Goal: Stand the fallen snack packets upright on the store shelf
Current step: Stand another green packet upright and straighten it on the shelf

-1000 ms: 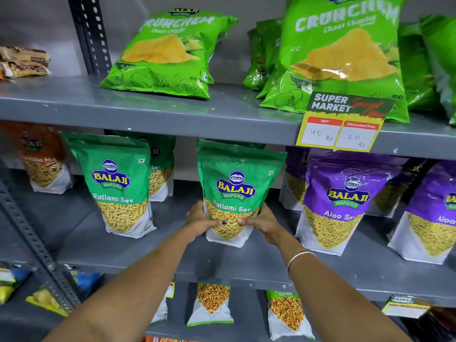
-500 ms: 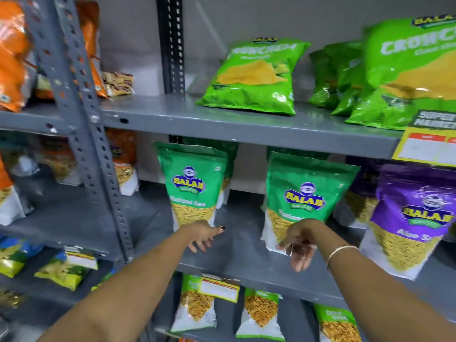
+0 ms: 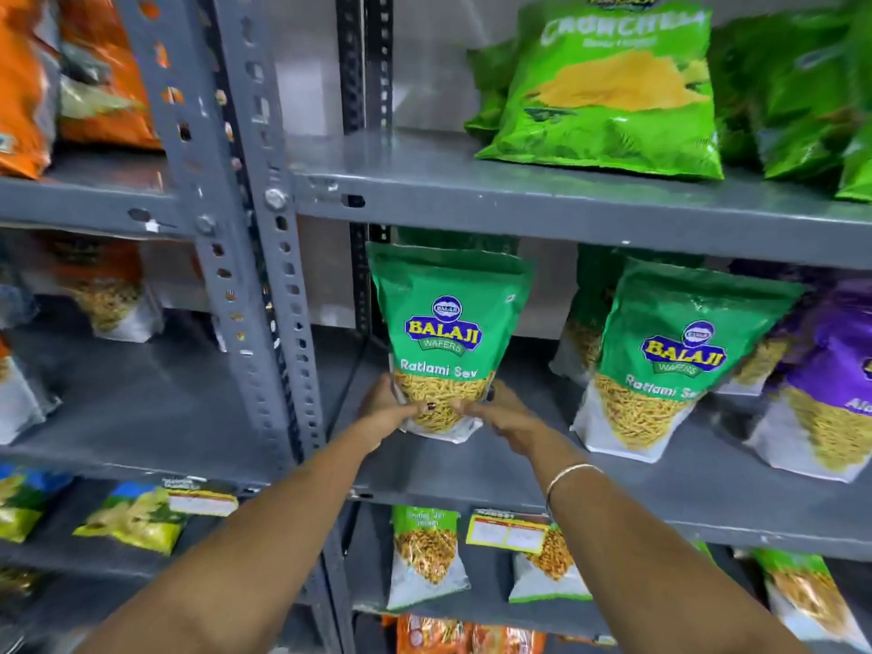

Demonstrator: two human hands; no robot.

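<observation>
A green Ratlami Sev packet [image 3: 446, 323] stands upright at the left end of the grey middle shelf [image 3: 519, 474]. My left hand [image 3: 384, 408] grips its lower left side and my right hand [image 3: 502, 410] grips its lower right side, thumbs across the front. A second green Ratlami Sev packet [image 3: 674, 356] stands upright to the right, apart from my hands. A purple Aloo Sev packet [image 3: 830, 384] stands at the right edge, partly cut off.
A perforated grey upright post [image 3: 264, 257] rises just left of the held packet. Green Crunchem chip bags [image 3: 613, 87] lean on the top shelf. Orange bags [image 3: 28, 77] fill the upper left. Small packets and yellow price tags [image 3: 507, 531] sit on the lower shelves.
The view swung left. Both hands let go of the right-hand green packet, moved left along the shelf, and now hold the left-hand green packet at its base.
</observation>
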